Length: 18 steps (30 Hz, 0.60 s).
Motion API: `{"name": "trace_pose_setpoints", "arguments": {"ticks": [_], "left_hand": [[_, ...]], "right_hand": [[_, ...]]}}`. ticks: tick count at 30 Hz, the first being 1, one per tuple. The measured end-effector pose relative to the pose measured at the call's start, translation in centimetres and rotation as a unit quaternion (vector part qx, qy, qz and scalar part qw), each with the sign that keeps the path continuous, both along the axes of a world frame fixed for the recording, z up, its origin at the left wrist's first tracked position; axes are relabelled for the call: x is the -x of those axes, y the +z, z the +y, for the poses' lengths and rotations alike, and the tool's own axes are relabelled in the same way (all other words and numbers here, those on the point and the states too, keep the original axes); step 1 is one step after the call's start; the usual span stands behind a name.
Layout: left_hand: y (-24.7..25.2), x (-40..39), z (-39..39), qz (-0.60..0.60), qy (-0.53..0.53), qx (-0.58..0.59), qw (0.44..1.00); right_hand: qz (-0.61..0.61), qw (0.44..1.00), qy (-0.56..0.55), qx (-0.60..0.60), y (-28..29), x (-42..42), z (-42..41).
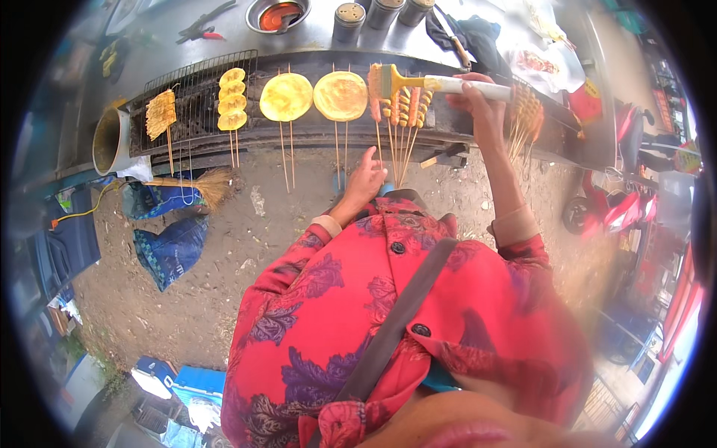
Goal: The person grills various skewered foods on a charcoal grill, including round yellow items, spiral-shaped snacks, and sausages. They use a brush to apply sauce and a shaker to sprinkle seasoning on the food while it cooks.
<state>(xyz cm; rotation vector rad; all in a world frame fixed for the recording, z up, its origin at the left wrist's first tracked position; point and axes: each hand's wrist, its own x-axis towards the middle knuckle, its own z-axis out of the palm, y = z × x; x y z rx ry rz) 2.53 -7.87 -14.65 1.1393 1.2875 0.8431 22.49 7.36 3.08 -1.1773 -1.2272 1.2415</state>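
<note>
My right hand (476, 101) grips the white handle of a basting brush (403, 83). Its bristles are over the upper left of a cluster of sausage and spiral-cut skewers (403, 109) on the charcoal grill (196, 115). Below that cluster, my left hand (365, 178) has its fingers apart beside the leftmost stick; whether they touch it I cannot tell. Two round flatbreads, the left one (286, 97) and the right one (340, 96), lie on paired sticks. Further left are a skewer of yellow slices (232, 99) and a browned folded sheet on a stick (161, 115).
Behind the grill, a steel counter holds a bowl of red sauce (278, 15), lidded shakers (349, 22), a knife (455, 42) and tongs (204, 22). More skewers (526, 112) lie at the right. A straw broom (210, 187) and blue bags (171, 246) are at the lower left.
</note>
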Motion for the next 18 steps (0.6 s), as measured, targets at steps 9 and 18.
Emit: {"name": "trace_pose_setpoints", "arguments": {"ticks": [9,18], "left_hand": [[-0.4,-2.3,0.2,-0.057,0.028,0.073,0.995],[1.7,-3.8,0.4,-0.278,0.089,0.249,0.923]], "right_hand": [[0.029,0.999,0.04,-0.003,-0.7,-2.7,3.0],[0.063,0.994,0.091,-0.018,-0.9,-6.5,5.0]]}}
